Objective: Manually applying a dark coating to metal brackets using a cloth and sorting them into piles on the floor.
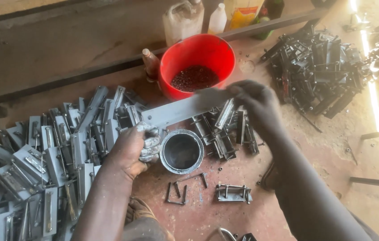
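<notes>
Flat grey metal plate [185,108], head view: held slanted just above the small round paint tin [182,151], in front of the red bucket [197,62]; advisable to keep it level over the tin so drips fall inside. Left hand [133,149] clenched on a paint-soaked rag [150,142] left of the tin at the plate's lower end; right hand [256,105], blurred, grasps the plate's upper end, forearm angled down toward the floor [225,218].

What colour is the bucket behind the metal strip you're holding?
Bright red bucket, with small dark pieces in the bottom; the head view shows it clearly.
</notes>
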